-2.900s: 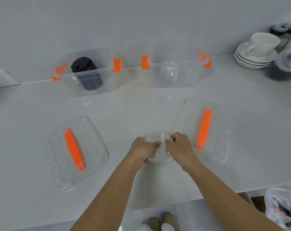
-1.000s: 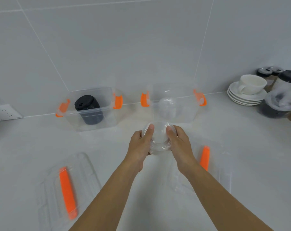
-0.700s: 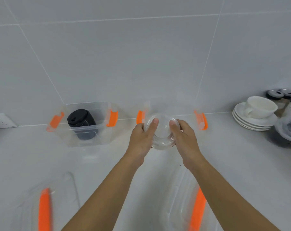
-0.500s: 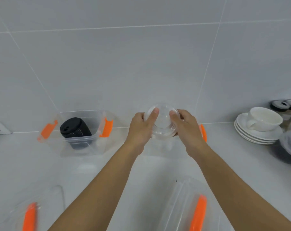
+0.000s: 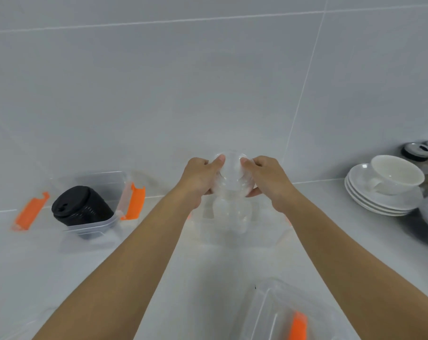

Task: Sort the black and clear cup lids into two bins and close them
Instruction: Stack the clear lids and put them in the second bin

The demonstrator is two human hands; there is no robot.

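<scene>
Two bare hands hold one stack of clear cup lids [image 5: 233,179] between them, above the clear bin [image 5: 232,217] that stands at the back edge of the white counter [image 5: 36,261], near the middle. The left hand [image 5: 200,179] presses on the left side of the stack and the right hand [image 5: 267,177] on the right side; the fingers of both are closed around it, with the index fingertips on its top. The lids are round, thin and transparent, with fine ribs along the rim. Under them, inside the clear bin, more clear domed lids are visible, but blurred.

To the left, also at the back edge, a second transparent bin [image 5: 92,227] with orange latches [image 5: 134,201] contains a stack of black lids [image 5: 81,207], matte and round, lying tilted. At the front edge, on the right, lies a flat clear bin cover [image 5: 264,315] with an orange handle [image 5: 297,326]. At the right back corner a glossy white cup [image 5: 397,173] stands on stacked white saucers [image 5: 380,202].
</scene>
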